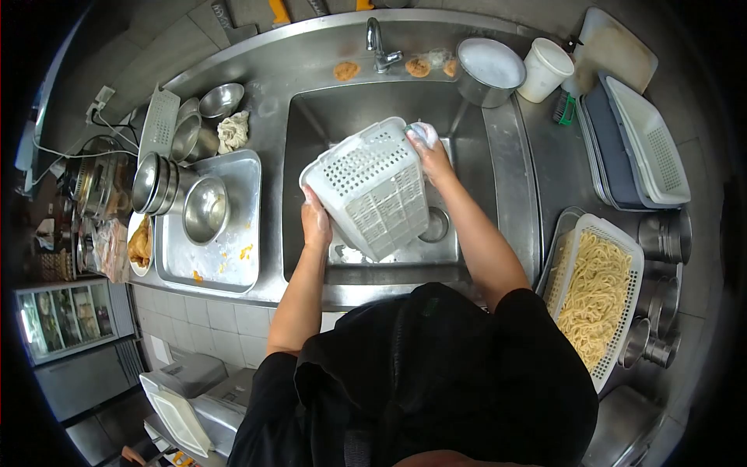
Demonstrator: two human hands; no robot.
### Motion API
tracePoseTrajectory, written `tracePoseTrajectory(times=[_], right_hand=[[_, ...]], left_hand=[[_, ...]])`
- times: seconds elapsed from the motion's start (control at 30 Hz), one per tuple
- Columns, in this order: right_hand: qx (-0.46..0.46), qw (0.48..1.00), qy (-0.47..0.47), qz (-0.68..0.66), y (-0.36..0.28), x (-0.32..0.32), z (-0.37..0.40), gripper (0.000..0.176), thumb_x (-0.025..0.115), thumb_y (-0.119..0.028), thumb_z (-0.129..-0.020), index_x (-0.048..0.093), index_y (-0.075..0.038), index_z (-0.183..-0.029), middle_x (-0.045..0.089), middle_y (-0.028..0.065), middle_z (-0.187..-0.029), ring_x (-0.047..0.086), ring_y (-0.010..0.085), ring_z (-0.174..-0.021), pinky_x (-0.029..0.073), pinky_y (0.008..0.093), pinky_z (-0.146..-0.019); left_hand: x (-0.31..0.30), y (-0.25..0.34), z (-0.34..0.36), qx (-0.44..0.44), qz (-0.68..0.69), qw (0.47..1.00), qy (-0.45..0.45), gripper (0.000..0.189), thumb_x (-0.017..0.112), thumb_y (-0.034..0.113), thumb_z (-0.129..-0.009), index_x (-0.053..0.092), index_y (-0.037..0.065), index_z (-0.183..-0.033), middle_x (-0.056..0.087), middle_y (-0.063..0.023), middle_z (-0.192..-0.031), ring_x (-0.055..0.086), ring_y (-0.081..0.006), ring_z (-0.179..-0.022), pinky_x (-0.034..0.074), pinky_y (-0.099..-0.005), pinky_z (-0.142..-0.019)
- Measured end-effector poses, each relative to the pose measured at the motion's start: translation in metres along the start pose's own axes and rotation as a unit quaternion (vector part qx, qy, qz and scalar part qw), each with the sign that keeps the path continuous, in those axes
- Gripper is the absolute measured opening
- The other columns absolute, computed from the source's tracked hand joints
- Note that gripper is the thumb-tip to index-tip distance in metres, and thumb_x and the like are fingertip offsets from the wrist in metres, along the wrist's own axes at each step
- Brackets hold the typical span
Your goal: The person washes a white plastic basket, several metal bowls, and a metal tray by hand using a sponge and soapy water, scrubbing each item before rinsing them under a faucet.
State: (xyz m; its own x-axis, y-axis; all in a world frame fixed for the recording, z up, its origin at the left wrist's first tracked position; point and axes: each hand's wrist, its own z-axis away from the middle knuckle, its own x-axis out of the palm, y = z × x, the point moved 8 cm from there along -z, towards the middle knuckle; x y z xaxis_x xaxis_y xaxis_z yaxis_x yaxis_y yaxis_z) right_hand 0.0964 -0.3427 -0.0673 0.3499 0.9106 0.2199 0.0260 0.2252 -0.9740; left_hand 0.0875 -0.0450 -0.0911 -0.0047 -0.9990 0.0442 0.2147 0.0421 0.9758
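Note:
A white perforated plastic basket (381, 191) is tilted over the steel sink (307, 117), its slatted and holed sides turned toward me. My left hand (315, 223) grips its lower left edge, fingers partly behind the wall. At the upper right corner my right hand (434, 158) presses a foamy, bluish sponge (422, 135) to the rim; suds cover the fingers. Below the basket, the sink drain (436, 226) shows in part. The faucet (377, 47) stands behind the basin.
To the left are a metal tray (247, 210) with food scraps, stacked steel bowls (149, 183) and a cloth (233, 132). A pot of suds (490, 66) and a white tub (546, 68) stand back right. Noodles (595, 300) fill another basket on the right.

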Motion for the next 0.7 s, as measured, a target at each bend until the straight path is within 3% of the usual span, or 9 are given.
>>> tracePoseTrajectory(times=[0.07,0.17,0.23,0.33,0.4,0.5,0.57,0.63,0.7], right_hand=[[-0.082,0.992,0.012,0.099,-0.002,-0.003,-0.010,0.035,0.061,-0.031,-0.085,0.056,-0.002,-0.104,0.062,0.0104,-0.101,0.056,0.0194,-0.091,0.042,0.0290,-0.081],[-0.089,0.975,-0.033,0.202,-0.027,0.012,-0.002,0.033,0.062,-0.031,-0.084,0.057,-0.002,-0.100,0.062,0.0105,-0.093,0.057,0.0216,-0.085,0.043,0.0293,-0.079],[-0.079,0.967,-0.058,0.237,-0.033,0.025,-0.003,0.028,0.062,-0.027,-0.082,0.059,-0.004,-0.098,0.063,0.0129,-0.091,0.060,0.0267,-0.084,0.045,0.0312,-0.077],[-0.124,0.902,-0.153,0.384,-0.055,0.084,0.010,0.028,0.064,-0.022,-0.078,0.060,-0.007,-0.101,0.064,0.0125,-0.095,0.060,0.0277,-0.090,0.046,0.0339,-0.081],[-0.204,0.891,-0.177,0.365,-0.070,0.114,0.020,0.030,0.063,-0.025,-0.076,0.062,-0.011,-0.102,0.063,0.0138,-0.098,0.059,0.0327,-0.091,0.046,0.0392,-0.081],[-0.296,0.857,-0.215,0.363,-0.099,0.123,0.041,0.035,0.064,-0.027,-0.075,0.061,-0.012,-0.107,0.062,0.0100,-0.105,0.059,0.0294,-0.096,0.045,0.0360,-0.084],[-0.179,0.887,-0.239,0.351,-0.072,0.091,0.013,0.037,0.063,-0.029,-0.076,0.060,-0.014,-0.110,0.062,0.0090,-0.107,0.059,0.0269,-0.098,0.045,0.0350,-0.085],[-0.080,0.857,-0.210,0.464,-0.032,0.039,-0.023,0.036,0.062,-0.032,-0.079,0.060,-0.018,-0.112,0.063,0.0081,-0.108,0.059,0.0247,-0.099,0.046,0.0341,-0.085],[0.009,0.882,-0.196,0.428,-0.030,0.009,-0.021,0.034,0.061,-0.030,-0.080,0.062,-0.017,-0.111,0.064,0.0079,-0.106,0.061,0.0224,-0.095,0.046,0.0310,-0.082]], left_hand=[[-0.001,-0.010,0.004,0.010,0.089,0.995,-0.045,0.077,0.023,0.058,-0.093,0.047,-0.008,-0.123,0.054,-0.0155,-0.120,0.048,-0.0208,-0.112,0.035,-0.0299,-0.096],[-0.011,0.026,0.009,0.023,0.029,0.994,-0.099,0.064,0.038,0.050,-0.094,0.050,-0.009,-0.118,0.057,-0.0127,-0.115,0.051,-0.0184,-0.108,0.035,-0.0293,-0.096],[-0.013,0.047,0.002,-0.003,-0.196,0.970,-0.147,0.054,0.051,0.045,-0.089,0.059,-0.007,-0.099,0.065,-0.0110,-0.091,0.060,-0.0195,-0.084,0.044,-0.0307,-0.078],[0.019,0.060,0.002,-0.009,-0.416,0.883,-0.216,0.054,0.051,0.047,-0.088,0.062,-0.006,-0.087,0.064,-0.0159,-0.078,0.060,-0.0205,-0.075,0.045,-0.0339,-0.070],[0.015,0.056,-0.013,0.043,-0.353,0.933,-0.060,0.057,0.049,0.050,-0.088,0.063,-0.005,-0.081,0.061,-0.0198,-0.072,0.059,-0.0209,-0.071,0.044,-0.0348,-0.068],[0.012,0.062,-0.005,0.005,-0.320,0.947,0.011,0.059,0.046,0.051,-0.089,0.062,-0.006,-0.085,0.063,-0.0171,-0.075,0.059,-0.0203,-0.070,0.044,-0.0342,-0.068],[-0.004,0.046,-0.007,-0.045,-0.156,0.986,0.036,0.061,0.044,0.052,-0.090,0.061,-0.007,-0.091,0.065,-0.0098,-0.082,0.060,-0.0156,-0.070,0.046,-0.0290,-0.065],[-0.008,0.043,-0.002,-0.061,-0.012,0.998,0.007,0.065,0.044,0.055,-0.089,0.060,-0.007,-0.095,0.065,-0.0084,-0.083,0.060,-0.0140,-0.068,0.047,-0.0269,-0.065],[-0.015,0.040,0.004,-0.058,-0.068,0.996,0.006,0.067,0.044,0.057,-0.088,0.057,-0.007,-0.099,0.065,-0.0092,-0.087,0.060,-0.0134,-0.071,0.048,-0.0264,-0.066]])
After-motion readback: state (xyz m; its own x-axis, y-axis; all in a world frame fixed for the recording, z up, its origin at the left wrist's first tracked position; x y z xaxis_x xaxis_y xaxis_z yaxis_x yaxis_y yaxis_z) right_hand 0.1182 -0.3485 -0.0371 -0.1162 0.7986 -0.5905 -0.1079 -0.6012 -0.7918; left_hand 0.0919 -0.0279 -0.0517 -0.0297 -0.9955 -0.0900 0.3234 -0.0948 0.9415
